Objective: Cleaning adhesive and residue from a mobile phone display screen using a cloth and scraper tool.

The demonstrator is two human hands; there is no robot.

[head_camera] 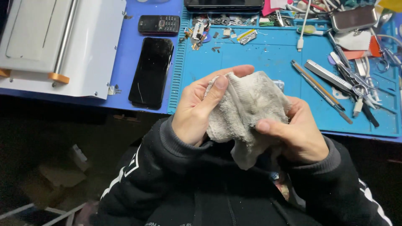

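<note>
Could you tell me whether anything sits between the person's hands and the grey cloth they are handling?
Nothing visible does: the left hand and right hand both grip the grey cloth directly, thumbs pressed on its surface, above the blue mat.

A blue work mat [268, 58] covers the bench. Left of it lies a black smartphone [151, 72], with a small keypad phone [159, 24] above that and a white machine [58, 42] further left. On the mat's right part lie tweezers [328, 76], scissors [363, 88] and a thin brush [318, 87].
</note>
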